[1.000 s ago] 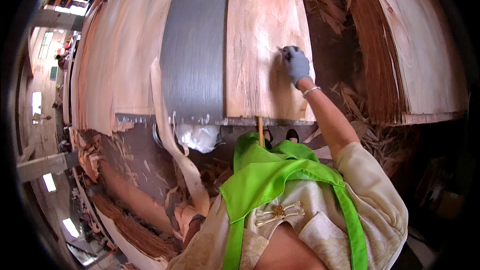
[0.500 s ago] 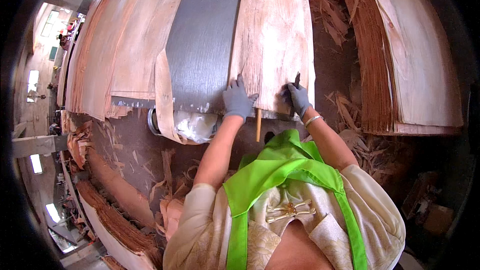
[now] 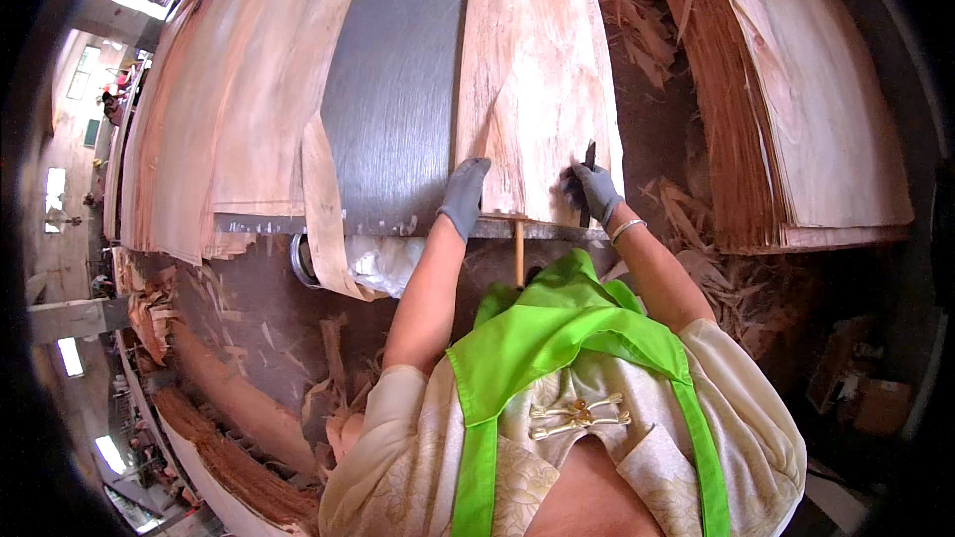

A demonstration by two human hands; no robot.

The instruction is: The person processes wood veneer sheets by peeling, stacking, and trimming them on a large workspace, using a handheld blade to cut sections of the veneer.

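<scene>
Grey-gloved, works at a pale wood veneer sheet (image 3: pixel 542 70), laid along the right edge of the dark-topped desk (image 3: pixel 393 99), well apart from the stacked veneer (image 3: pixel 264 89) toward the left edge. Has the left hand (image 3: pixel 465 197) at the sheet's near left corner, fingers curled beside a narrow split; cannot tell whether pinching the wood or only resting against it. Grips a slim black tool (image 3: pixel 591 155) in the closed right hand (image 3: pixel 594 194), over the sheet's near right corner, one end pointing away from the body. Seems, as a judgement, to be at the step of parting a strip from the sheet's left side. Calls next, probably, for a firm left pinch and a steady pull along the grain, tool held clear. Turns the sheet's short end to the body, by the desk's near edge; runs its long axis straight away, grain alongside. Shows a wooden stick (image 3: pixel 518 254) jutting past that near edge.
</scene>
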